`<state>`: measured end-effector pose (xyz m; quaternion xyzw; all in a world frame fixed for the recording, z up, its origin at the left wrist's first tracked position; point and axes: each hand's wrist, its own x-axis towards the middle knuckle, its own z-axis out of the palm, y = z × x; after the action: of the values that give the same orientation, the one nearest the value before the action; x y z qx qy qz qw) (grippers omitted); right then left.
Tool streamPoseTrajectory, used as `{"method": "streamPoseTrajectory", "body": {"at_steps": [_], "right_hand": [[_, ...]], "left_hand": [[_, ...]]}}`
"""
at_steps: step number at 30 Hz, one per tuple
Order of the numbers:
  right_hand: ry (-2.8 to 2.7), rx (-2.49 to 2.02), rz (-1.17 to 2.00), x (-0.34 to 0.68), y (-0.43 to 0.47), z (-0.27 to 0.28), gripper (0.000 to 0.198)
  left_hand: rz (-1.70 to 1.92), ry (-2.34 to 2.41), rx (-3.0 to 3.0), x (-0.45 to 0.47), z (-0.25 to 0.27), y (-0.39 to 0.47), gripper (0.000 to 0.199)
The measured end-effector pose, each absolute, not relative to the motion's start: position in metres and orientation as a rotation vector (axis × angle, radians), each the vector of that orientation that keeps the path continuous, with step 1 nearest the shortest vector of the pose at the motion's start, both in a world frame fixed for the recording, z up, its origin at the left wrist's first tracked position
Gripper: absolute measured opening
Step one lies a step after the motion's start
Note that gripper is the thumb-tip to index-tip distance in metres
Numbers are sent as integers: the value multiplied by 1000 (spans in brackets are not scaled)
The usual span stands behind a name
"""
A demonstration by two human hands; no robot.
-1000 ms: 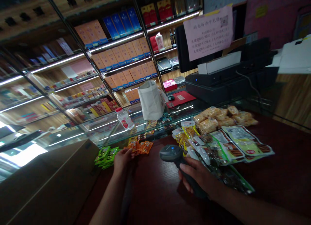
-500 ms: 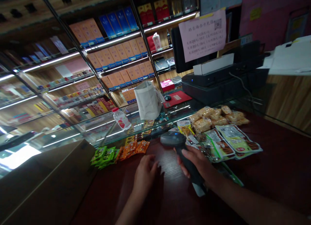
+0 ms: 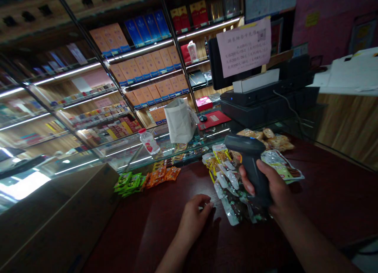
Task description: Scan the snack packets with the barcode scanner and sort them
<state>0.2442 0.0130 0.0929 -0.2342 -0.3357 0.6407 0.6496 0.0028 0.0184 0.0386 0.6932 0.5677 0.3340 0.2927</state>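
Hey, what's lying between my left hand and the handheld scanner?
In the head view, a spread of plastic packets lies on the tabletop between your left hand and the handheld scanner, which your right hand grips.

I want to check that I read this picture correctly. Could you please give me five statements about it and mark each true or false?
1. The right hand holds a dark grey pistol-shaped scanner. True.
2. The left hand grips the white open-topped bag. False: the bag stands on the clear glass counter, apart from that hand.
3. The small green packets lie to the right of the small orange packets. False: they lie to the left.
4. A pink paper notice covers part of the black monitor. True.
5. A clear plastic bottle with a red cap is on the glass counter. True.
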Motion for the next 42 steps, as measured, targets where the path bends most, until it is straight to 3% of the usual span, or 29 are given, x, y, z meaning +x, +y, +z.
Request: {"method": "streamPoseTrajectory", "body": {"at_steps": [5,9,15,23,29,35,42], "right_hand": [[-662,-607,1422,265,-16,62,34],[-651,-654,1462,278,-34,38,43],[-478,-641,1474,288,-46,20,39],[-443,-619,1420,295,-58,22,38],[-361,-624,1350,294,-62,31,41],[-350,-618,1363,292,-66,33,46],[-457,-661,1385,287,-80,26,39]], "left_hand": [[971,1479,1766,16,44,22,16],[992,1426,1763,30,44,31,20],[1049,1589,2124,63,54,60,20],[665,1960,2490,105,66,58,40],[761,1994,2202,114,57,55,28],[1115,1737,2062,120,52,48,12],[1286,1326,1516,104,49,17,24]]}}
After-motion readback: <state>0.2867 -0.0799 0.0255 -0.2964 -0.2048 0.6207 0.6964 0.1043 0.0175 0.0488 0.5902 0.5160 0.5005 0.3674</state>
